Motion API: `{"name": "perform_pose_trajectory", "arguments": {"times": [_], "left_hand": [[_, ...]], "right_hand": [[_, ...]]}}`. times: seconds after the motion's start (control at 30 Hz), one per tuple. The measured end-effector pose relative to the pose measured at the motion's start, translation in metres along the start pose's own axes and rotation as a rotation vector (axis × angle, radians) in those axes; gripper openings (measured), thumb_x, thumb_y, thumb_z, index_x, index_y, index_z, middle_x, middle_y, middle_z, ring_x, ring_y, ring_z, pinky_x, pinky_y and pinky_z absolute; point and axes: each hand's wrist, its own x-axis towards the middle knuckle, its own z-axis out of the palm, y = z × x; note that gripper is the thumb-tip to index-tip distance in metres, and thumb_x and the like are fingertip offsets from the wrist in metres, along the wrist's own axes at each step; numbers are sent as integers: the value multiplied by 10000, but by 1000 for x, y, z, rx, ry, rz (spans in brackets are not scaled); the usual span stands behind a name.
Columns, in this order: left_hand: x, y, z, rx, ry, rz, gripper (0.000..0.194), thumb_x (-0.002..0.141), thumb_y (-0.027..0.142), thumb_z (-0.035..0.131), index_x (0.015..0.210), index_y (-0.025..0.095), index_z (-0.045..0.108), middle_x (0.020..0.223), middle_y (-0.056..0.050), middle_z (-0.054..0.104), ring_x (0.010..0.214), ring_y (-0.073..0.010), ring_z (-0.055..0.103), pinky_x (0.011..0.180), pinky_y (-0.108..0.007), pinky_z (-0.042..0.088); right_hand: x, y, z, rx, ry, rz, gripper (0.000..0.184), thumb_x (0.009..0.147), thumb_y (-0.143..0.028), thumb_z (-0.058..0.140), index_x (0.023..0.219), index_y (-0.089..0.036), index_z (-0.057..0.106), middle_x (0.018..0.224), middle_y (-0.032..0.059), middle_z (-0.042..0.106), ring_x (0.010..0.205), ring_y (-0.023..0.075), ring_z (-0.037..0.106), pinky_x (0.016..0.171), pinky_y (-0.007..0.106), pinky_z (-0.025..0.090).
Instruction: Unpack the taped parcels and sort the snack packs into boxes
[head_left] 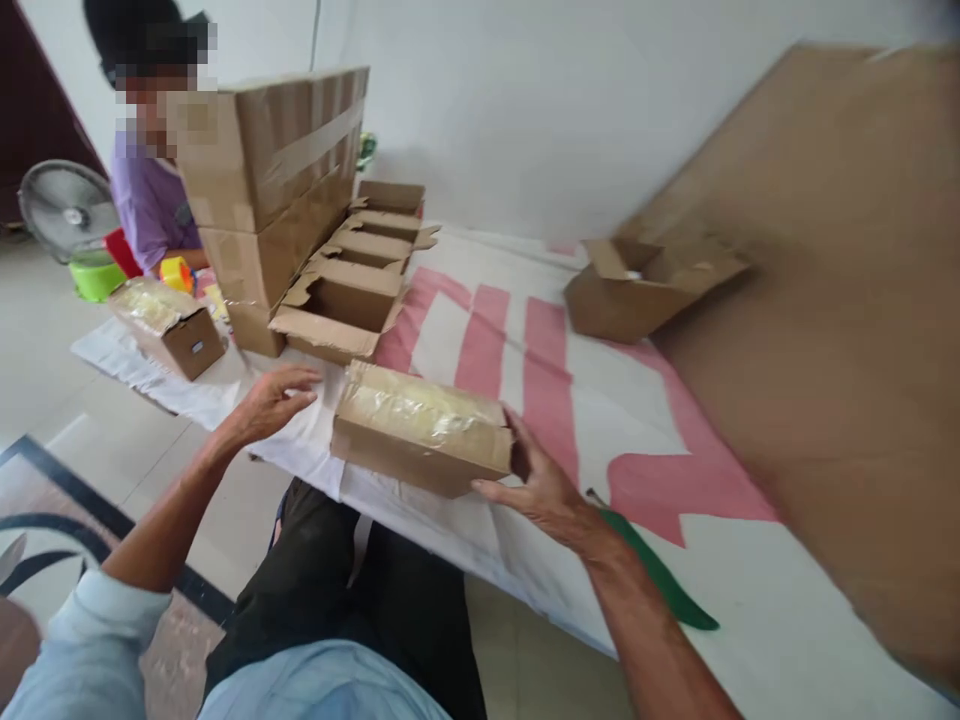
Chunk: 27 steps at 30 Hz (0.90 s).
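A small closed cardboard box (420, 425), its top sealed with clear tape, lies on a white and pink printed sheet (540, 360) on the floor in front of my knees. My right hand (536, 480) grips the box's right end, thumb on the side and fingers under it. My left hand (274, 400) hovers just left of the box, fingers stretched out, holding nothing and not touching it.
Several open empty boxes (352, 300) sit in a row beyond, beside a stack of large taped cartons (277, 170). Another sealed small box (169, 325) lies left. An open box (637, 285) and a big cardboard sheet (840, 330) are right. A person in purple sits behind; a fan (64, 210) stands far left.
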Motion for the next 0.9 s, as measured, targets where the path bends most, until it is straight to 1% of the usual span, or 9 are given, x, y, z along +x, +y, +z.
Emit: {"name": "perform_pose_trajectory", "arguments": {"times": [0.07,0.13,0.27,0.37,0.5,0.63,0.73,0.83,0.9], "left_hand": [[3,0,14,-41,8,-5,299,959,435,721,1127,241,874,1356,-142,791,1169,-303,756,794,-344,599],[6,-2,23,-87,8,-17,325,958,482,734,1137,251,876,1355,-155,784,1154,-313,759,810,-365,607],[11,-3,32,-149,42,-47,347,942,509,758,1171,272,867,1330,-130,780,1099,-291,755,879,-392,615],[17,1,35,-179,58,-44,343,913,521,782,1140,280,870,1310,-106,780,1061,-274,742,872,-383,609],[25,4,40,-202,70,-84,321,895,550,773,1014,270,877,1184,-87,794,955,-254,732,825,-371,600],[31,5,42,-158,81,-124,312,843,535,809,982,262,868,1066,-71,770,890,-244,725,792,-361,590],[33,11,39,-128,65,-142,312,855,544,792,962,263,872,1040,-73,764,931,-264,725,811,-366,601],[33,20,35,-221,15,-205,328,888,555,732,934,264,878,1108,-84,767,1012,-286,731,836,-371,626],[30,25,34,-273,-14,-240,292,856,526,748,897,266,877,1152,-87,758,1028,-287,729,832,-374,633]], "right_hand": [[-1,-9,4,13,-30,4,1219,785,-450,913,1793,-288,246,1747,173,471,1478,376,611,1214,576,534],[-1,-16,7,19,-33,-2,1178,812,-406,876,1797,-288,240,1736,166,491,1491,361,600,1229,564,521],[-3,-25,9,17,-8,-28,1121,841,-391,835,1798,-298,258,1741,159,488,1501,355,589,1232,556,516],[-2,-25,9,43,-15,-35,1104,852,-378,820,1800,-309,260,1760,160,464,1497,355,592,1212,554,533],[0,-24,8,71,-19,-35,1103,848,-357,813,1802,-305,260,1739,177,488,1472,359,611,1180,565,554],[1,-27,8,58,-18,-47,1087,839,-307,783,1797,-320,270,1752,155,472,1550,354,534,1212,577,521],[1,-30,8,58,-23,-54,1100,823,-295,776,1798,-320,267,1765,149,455,1543,347,542,1226,576,506],[0,-32,5,66,-25,-45,1097,816,-302,774,1796,-308,280,1745,158,483,1470,343,610,1193,554,537],[-1,-33,2,84,-35,-25,1106,808,-292,763,1799,-294,272,1730,167,501,1424,340,644,1155,532,568]]}}
